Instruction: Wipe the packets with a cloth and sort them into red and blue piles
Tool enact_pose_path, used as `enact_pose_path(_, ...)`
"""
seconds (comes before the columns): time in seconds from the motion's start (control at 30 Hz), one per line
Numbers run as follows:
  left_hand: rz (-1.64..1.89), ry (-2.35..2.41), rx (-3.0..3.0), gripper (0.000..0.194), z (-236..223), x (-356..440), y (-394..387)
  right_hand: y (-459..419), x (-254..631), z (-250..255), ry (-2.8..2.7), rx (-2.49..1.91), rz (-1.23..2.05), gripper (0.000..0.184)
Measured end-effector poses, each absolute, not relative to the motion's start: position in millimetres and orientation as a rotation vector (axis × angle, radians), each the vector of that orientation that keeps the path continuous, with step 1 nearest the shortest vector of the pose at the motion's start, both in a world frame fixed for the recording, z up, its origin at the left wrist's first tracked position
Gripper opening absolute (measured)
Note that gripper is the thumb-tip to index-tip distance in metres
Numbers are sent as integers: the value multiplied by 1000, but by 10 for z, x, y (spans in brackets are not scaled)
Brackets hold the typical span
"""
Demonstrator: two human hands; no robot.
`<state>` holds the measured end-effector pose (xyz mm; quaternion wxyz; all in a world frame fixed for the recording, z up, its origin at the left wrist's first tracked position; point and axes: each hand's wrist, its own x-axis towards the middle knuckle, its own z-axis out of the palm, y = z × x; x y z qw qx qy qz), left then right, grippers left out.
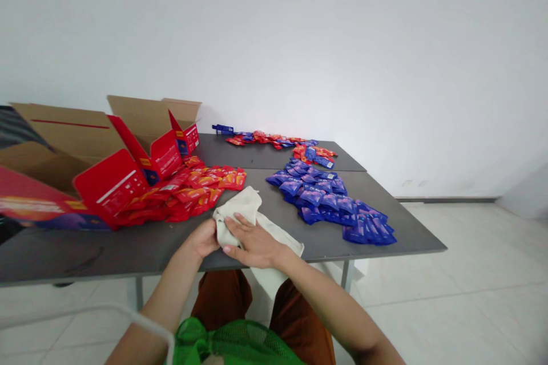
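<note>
A cream cloth (pixel 280 234), possibly a bag, lies bunched at the front edge of the table, one end hanging over toward my lap. My left hand (pixel 205 238) grips its left side; the fingertips are hidden in the folds. On top of the cloth lies my right hand (pixel 254 241), palm down with fingers and thumb stretched apart, pressing it. Just beyond, to the left, is a heap of red and orange packets (pixel 194 188). Blue-purple packets (pixel 319 197) are spread in overlapping rows to the right of the cloth.
Open red cardboard boxes (pixel 113 182) stand along the left of the dark table (pixel 252 177). Farther back lie mixed red and blue packets (pixel 274 138) and a small blue item (pixel 223 128). A white wall (pixel 274 40) rises behind. The table's right edge drops to a tiled floor (pixel 462 256).
</note>
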<state>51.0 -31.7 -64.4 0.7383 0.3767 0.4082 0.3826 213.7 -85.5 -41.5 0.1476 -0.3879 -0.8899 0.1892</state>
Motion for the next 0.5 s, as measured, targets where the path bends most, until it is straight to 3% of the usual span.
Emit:
enact_pose_path(0.1,927,917,774,30,-650,556,-389,-684,2161,-450,-2557,-1130,615,61)
enact_pose_path(0.27,873,1008,878,37,-543,407,-622,-427,2131,-599,-2431,-1352,545,62)
enact_pose_path(0.5,873,1389,1180,69,-17,-122,-990,-621,2106,-700,-2388,-1477,238,55)
